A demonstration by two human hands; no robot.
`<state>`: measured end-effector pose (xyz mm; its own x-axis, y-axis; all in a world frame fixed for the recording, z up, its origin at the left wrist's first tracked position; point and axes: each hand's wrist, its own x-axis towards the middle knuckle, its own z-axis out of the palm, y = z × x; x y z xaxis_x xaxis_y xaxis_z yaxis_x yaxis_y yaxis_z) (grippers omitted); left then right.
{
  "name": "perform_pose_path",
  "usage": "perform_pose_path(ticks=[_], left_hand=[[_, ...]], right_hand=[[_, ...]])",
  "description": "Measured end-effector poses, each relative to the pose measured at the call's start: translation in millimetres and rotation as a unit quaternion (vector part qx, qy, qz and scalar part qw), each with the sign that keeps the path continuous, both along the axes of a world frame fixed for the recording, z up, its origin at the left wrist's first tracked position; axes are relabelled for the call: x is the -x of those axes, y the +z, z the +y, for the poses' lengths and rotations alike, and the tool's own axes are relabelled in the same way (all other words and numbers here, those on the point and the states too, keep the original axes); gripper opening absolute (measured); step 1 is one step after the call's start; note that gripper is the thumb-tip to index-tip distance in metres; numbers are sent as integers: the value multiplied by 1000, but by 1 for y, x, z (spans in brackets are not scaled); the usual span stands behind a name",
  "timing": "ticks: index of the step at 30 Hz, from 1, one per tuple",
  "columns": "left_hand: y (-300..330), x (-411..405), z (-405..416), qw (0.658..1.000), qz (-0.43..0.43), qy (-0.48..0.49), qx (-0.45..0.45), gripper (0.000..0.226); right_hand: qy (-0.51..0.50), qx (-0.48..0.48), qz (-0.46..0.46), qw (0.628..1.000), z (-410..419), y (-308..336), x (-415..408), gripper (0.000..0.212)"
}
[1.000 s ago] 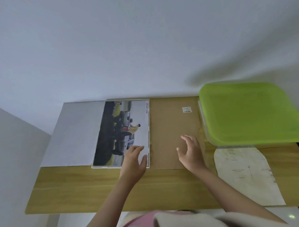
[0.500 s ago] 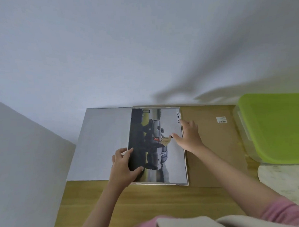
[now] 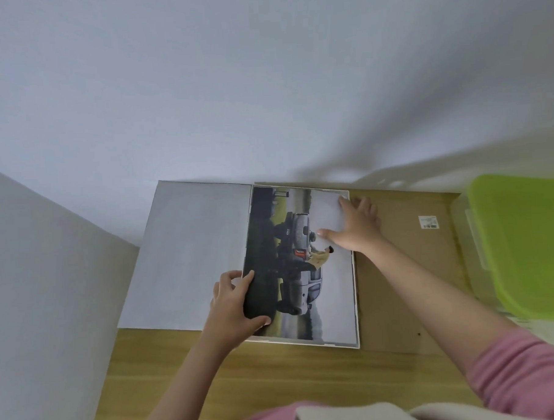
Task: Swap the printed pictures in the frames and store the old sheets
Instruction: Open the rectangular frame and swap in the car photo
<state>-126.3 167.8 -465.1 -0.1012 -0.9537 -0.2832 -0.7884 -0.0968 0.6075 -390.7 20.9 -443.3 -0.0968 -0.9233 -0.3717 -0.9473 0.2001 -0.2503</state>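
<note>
So you are in the middle of the job, not near the end. Your left hand (image 3: 233, 302) has its grip pinching the near left edge of the car picture (image 3: 303, 265), thumb on top and fingers curled at the edge. Your right hand (image 3: 357, 225) lies flat on the far right corner of that same picture, fingers spread and pressing down. The picture lies on the wooden surface (image 3: 276, 378), with a thin white frame edge (image 3: 356, 301) showing along its right and near sides, so it looks like it sits in or on its frame; you cannot tell which for sure.

Just left of it, touching, lies a plain white sheet (image 3: 188, 255). Just right of it lies a brown backing board (image 3: 408, 277) with a small label (image 3: 428, 222). The board being off looks like the frame is open, so that step seems done.

What is left, as a guess: get this picture in or out, put the board back on, and store the old sheets. The green-lidded box (image 3: 525, 246) at the far right may be where they go, and its lid is on
</note>
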Motion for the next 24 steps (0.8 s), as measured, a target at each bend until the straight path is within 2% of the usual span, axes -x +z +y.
perform_pose_path(ticks=[6,9,12,18,24], left_hand=[[2,4,0,1000,4,9,3,93],[4,3,1,1000,0,8,0,94],[5,3,1,1000,0,9,1,93],[7,4,2,1000,-1,10,-6,94],[13,4,3,999,11,25,-22,90]], right_hand=[[11,55,-30,998,8,2,-4,70],[-29,98,-149,983,28,4,-5,78],[-80,107,-287,949,57,5,-6,83],[-117,124,-309,936,107,-13,-1,65],[-132,208,-336,909,111,0,-4,56]])
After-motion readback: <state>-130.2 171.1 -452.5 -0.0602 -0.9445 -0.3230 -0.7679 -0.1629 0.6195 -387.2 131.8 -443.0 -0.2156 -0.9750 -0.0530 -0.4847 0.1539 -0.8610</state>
